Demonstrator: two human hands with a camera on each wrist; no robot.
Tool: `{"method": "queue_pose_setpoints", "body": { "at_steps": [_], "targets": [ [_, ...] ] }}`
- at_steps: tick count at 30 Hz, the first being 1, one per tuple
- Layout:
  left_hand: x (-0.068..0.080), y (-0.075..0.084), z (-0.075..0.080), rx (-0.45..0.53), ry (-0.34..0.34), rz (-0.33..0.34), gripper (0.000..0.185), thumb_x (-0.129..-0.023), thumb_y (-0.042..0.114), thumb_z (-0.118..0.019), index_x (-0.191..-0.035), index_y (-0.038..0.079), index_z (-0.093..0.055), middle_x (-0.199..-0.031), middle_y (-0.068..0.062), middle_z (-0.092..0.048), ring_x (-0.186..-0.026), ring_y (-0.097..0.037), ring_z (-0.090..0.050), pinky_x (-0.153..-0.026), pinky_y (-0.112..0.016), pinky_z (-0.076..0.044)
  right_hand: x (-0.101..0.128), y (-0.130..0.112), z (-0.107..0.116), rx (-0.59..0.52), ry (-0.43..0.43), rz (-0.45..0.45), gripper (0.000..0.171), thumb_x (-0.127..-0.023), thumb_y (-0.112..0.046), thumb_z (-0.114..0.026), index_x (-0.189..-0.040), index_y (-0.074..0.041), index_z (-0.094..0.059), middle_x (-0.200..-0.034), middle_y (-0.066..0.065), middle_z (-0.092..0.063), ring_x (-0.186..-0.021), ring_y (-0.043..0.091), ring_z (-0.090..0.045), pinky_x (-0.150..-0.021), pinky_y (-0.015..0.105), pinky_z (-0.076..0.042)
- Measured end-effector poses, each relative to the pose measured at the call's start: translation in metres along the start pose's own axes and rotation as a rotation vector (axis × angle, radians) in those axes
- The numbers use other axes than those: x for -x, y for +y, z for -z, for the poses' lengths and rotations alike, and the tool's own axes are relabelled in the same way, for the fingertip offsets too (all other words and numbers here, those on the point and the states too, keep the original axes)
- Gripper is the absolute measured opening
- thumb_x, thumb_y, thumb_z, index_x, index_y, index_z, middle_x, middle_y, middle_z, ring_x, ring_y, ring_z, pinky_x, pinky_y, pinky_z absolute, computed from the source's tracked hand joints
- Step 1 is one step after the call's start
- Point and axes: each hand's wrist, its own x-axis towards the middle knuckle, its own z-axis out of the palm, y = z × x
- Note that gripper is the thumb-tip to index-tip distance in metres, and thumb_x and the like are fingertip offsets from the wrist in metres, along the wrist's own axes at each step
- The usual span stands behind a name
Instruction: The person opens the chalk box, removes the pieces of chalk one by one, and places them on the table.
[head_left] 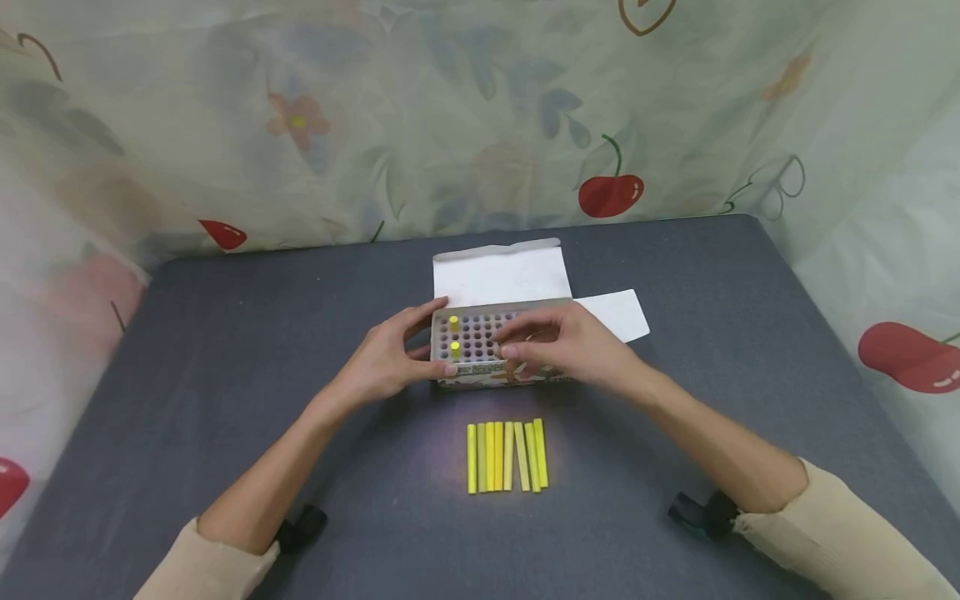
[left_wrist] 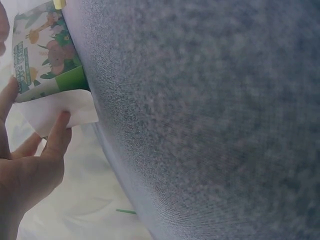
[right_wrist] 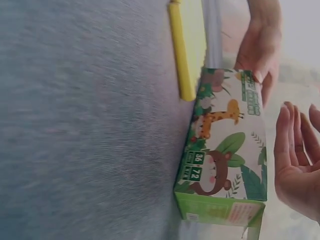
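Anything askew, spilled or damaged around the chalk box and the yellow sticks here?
Nothing stands out. The box sits flat on the table with its flaps open, two yellow sticks upright in its holes. The other sticks lie in a neat row in front. The left hand holds the box's end; the right hand is over it.

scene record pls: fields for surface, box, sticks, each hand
surface: dark grey table, floral cloth behind
box: open chalk box, flaps folded back, grid of holes on top
sticks in box: two yellow sticks at the left end
sticks loose: row of yellow sticks lying in front of the box
left hand: holds the box's left end
right hand: fingers relaxed over the box top, holding nothing
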Motion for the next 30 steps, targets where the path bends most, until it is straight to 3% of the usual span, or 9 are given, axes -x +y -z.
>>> {"method": "queue_pose_setpoints", "body": {
  "at_steps": [7, 14, 23, 30],
  "targets": [
    [0.0, 0.0, 0.0, 0.007, -0.002, -0.011, 0.09, -0.082, 0.015, -0.084, -0.156, 0.022, -0.034, -0.154, -0.009, -0.036, -0.143, -0.026, -0.036, -0.103, -0.035, -0.051, -0.016, -0.003, 0.002, -0.001, 0.027, -0.001, 0.03, -0.091, -0.018, -0.075, -0.116, -0.001, -0.072, -0.105, 0.015, -0.071, -0.088, 0.03, -0.07, -0.078, 0.045, -0.062],
    [0.0, -0.002, 0.0, 0.011, -0.003, -0.011, 0.09, -0.082, 0.014, -0.084, -0.156, 0.021, -0.034, -0.153, -0.009, -0.037, -0.143, -0.025, -0.037, -0.102, -0.035, -0.051, -0.028, -0.002, 0.001, -0.013, 0.05, 0.015, 0.03, -0.092, -0.019, -0.074, -0.116, -0.001, -0.071, -0.105, 0.015, -0.071, -0.086, 0.038, -0.069, -0.079, 0.05, -0.061],
    [0.001, -0.001, 0.0, 0.001, -0.001, -0.009, 0.09, -0.082, 0.015, -0.084, -0.156, 0.021, -0.034, -0.154, -0.009, -0.036, -0.143, -0.026, -0.036, -0.103, -0.036, -0.051, -0.042, 0.006, -0.001, 0.003, 0.083, 0.071, 0.028, -0.092, -0.018, -0.074, -0.115, -0.002, -0.072, -0.106, 0.011, -0.072, -0.093, 0.035, -0.07, -0.08, 0.043, -0.062],
    [0.0, -0.002, -0.001, 0.001, 0.001, -0.008, 0.089, -0.082, 0.016, -0.084, -0.156, 0.021, -0.034, -0.155, -0.007, -0.035, -0.143, -0.025, -0.036, -0.104, -0.036, -0.05, -0.051, 0.012, -0.004, 0.042, 0.085, 0.101, 0.021, -0.092, -0.011, -0.073, -0.112, -0.005, -0.074, -0.109, 0.015, -0.071, -0.095, 0.032, -0.07, -0.081, 0.042, -0.061]
  ]
}}
